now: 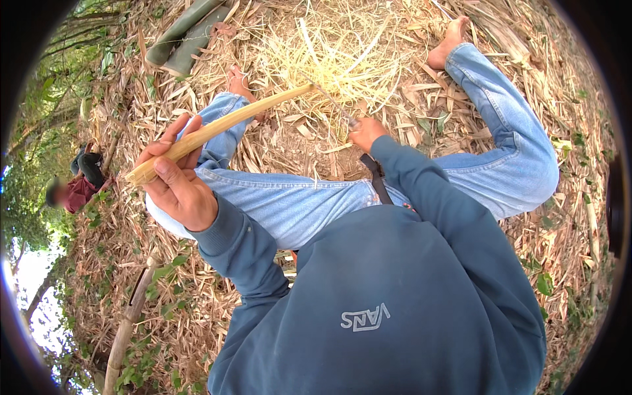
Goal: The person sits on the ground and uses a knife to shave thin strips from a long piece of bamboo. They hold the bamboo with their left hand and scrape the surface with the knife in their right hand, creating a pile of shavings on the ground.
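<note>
My left hand (181, 194) is closed round the lower end of a pale split-bamboo strip (240, 118), with the thumb on top and the fingers beneath. The strip slants up and to the right, over my bent left leg. Its far end meets, or lies very near, the thin blade of a knife (334, 102); whether they touch I cannot tell. In front of my lap, my right hand (368, 133) grips the knife by its handle, which the fingers mostly hide. Thin yellowish bamboo shavings (352, 56) lie heaped on the ground beyond the blade.
My jeans-clad legs (507, 155) are spread, with bare feet either side of the shavings. Green rubber boots (187, 39) lie at the upper left. Dry leaves cover the ground. A pole (128, 322) lies at the lower left; another person (82, 181) is farther off at the left.
</note>
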Motion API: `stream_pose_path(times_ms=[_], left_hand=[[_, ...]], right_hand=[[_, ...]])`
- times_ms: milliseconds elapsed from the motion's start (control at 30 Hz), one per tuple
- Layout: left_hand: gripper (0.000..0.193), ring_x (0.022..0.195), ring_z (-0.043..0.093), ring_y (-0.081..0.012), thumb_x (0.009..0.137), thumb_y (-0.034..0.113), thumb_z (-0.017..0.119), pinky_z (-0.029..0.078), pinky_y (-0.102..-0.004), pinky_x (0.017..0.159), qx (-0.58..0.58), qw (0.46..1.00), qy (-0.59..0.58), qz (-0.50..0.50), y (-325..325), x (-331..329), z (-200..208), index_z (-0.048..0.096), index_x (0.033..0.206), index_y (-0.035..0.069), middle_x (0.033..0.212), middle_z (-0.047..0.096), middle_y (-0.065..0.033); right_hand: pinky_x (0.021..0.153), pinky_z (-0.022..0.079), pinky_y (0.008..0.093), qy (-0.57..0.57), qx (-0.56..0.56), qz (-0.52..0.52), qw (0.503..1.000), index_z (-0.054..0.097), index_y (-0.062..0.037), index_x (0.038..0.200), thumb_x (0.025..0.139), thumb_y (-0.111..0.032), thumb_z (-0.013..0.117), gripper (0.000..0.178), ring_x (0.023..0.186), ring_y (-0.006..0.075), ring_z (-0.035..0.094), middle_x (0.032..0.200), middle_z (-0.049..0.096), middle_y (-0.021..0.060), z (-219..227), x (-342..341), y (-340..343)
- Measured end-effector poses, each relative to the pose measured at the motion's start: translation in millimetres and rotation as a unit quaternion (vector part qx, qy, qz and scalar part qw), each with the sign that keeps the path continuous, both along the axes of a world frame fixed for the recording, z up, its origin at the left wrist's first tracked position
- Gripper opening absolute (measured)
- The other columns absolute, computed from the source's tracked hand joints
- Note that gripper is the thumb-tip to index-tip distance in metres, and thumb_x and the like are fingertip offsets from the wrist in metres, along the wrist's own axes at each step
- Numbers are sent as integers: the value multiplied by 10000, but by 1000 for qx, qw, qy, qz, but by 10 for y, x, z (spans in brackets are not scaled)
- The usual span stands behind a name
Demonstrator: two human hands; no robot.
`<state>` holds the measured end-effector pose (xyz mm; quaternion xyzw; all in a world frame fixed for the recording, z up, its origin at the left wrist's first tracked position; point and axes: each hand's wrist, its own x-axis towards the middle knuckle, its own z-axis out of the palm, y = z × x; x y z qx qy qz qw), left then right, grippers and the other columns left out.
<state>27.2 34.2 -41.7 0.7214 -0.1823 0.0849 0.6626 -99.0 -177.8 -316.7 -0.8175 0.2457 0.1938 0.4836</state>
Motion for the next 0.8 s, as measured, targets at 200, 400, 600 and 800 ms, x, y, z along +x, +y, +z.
stream_pose_path(times_ms=[200, 400, 600, 800], left_hand=[[241, 992, 610, -459, 1005, 252, 377, 580, -473, 792, 20, 1000, 6, 1, -49, 11, 13, 425, 1099, 35, 1129, 545, -340], [247, 966, 630, -425, 1014, 237, 340, 588, -433, 773, -2, 1000, 9, 12, -3, 18, -11, 420, 1101, 20, 1085, 568, -328], [300, 921, 648, -403, 1017, 254, 321, 597, -397, 741, 22, 998, -2, 64, -65, 14, 12, 421, 1129, -6, 1030, 592, -303], [327, 889, 659, -397, 1012, 280, 342, 603, -398, 724, 10, 992, -40, 115, -55, -36, 73, 429, 1120, -17, 1010, 602, -291]], right_hand=[[690, 500, 410, -13, -2, -32, 999, 631, -22, 874, 757, -264, 608, 270, 724, 342, 638, 748, 647, 199, 90, -4, 138], [648, 503, 392, 140, 131, -85, 978, 625, 4, 868, 778, -281, 627, 299, 660, 312, 637, 668, 633, 177, 207, 84, -31], [732, 493, 429, 80, -43, -2, 996, 637, -41, 920, 782, -339, 576, 333, 781, 358, 632, 823, 657, 194, -46, 31, -24], [753, 487, 437, 84, -42, -36, 995, 648, -48, 871, 771, -324, 588, 300, 802, 360, 632, 829, 650, 209, 29, 31, -51]])
